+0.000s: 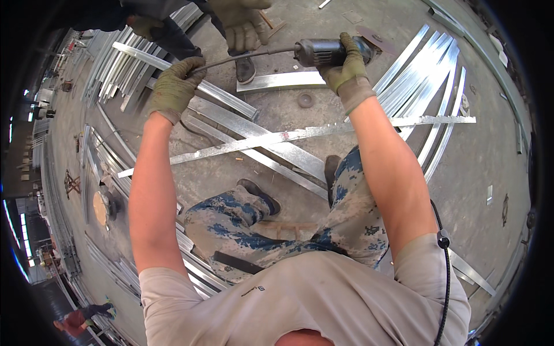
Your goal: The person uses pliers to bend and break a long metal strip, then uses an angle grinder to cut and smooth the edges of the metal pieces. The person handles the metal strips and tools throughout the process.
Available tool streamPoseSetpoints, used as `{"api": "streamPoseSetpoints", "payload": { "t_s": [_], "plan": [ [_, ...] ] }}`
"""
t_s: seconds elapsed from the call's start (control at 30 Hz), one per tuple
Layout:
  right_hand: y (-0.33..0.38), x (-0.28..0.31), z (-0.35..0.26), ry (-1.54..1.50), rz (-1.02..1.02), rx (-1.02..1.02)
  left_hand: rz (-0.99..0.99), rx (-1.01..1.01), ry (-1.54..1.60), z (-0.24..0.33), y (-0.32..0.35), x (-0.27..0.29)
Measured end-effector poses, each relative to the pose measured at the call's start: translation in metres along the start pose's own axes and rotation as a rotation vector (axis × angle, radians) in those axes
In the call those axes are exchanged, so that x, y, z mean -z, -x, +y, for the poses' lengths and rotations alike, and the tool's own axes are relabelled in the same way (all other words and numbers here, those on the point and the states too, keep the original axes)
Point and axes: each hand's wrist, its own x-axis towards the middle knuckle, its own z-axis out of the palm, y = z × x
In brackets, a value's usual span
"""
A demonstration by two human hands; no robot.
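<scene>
My right hand (348,70), in an olive work glove, is closed round the body of an angle grinder (321,53) with a dark metallic casing. The grinder's thin reddish-brown disc (372,38) points away to the right. From the grinder's rear end a dark cord (254,55) runs left into my gloved left hand (175,87), whose fingers are closed round it. Both arms reach forward above a long jagged-edged metal strip (283,137) that crosses in front of my knees. Just beyond the cord hangs a co-worker's gloved hand (239,24), fingers apart.
Shiny metal channels (412,75) lie fanned out at the right. More metal lengths (257,135) cross under the strip, and a stack (124,66) lies far left. The co-worker's shoe (245,69) stands beside a short metal piece (283,81). A round-topped object (101,209) is at left.
</scene>
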Motion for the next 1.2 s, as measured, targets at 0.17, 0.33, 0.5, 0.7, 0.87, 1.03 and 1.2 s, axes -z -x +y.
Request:
{"api": "streamPoseSetpoints", "payload": {
  "t_s": [0.17,0.33,0.5,0.7,0.87,1.03,1.2],
  "plan": [
    [-0.024,0.001,0.007,-0.030,0.050,0.005,0.022,-0.008,-0.106,-0.005,-0.025,0.002],
    [-0.033,-0.005,0.025,-0.007,0.058,-0.016,0.133,-0.043,-0.239,-0.041,-0.046,0.013],
    [-0.061,0.005,0.022,0.163,-0.076,-0.022,0.141,0.114,-0.163,-0.057,-0.034,0.003],
    [-0.067,-0.011,0.027,0.105,-0.112,-0.175,0.158,0.115,-0.044,-0.070,0.008,-0.029],
    [-0.132,-0.016,0.042,0.166,-0.260,-0.226,0.322,0.123,0.003,-0.052,0.055,-0.050],
    [-0.111,-0.039,0.068,0.496,-0.207,-0.134,0.275,0.225,0.198,-0.075,0.096,-0.061],
    [-0.063,0.007,0.087,1.620,-0.650,-0.383,0.313,0.360,0.405,-0.104,0.128,-0.079]
  ]
}}
